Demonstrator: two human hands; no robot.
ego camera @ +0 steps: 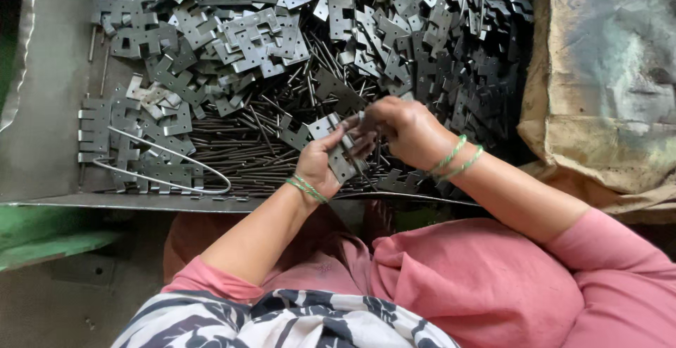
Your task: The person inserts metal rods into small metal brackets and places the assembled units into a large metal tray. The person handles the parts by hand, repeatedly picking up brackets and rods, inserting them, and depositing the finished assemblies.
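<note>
My left hand (320, 159) grips a grey metal hinge leaf (336, 152), held just above the pile near the tray's front edge. My right hand (401, 129) is closed beside it, its fingers touching the top of the same hinge leaf; whether a thin pin is in its fingers I cannot tell. Both wrists wear green bangles. Below the hands lies a heap of thin metal pins (239, 154).
A large grey metal tray (49, 144) holds several stamped hinge leaves (239, 38) piled across its back and right. A bent wire loop (169, 168) lies at the front left. A dirty brown sack (605, 80) sits on the right. My lap in pink cloth is below.
</note>
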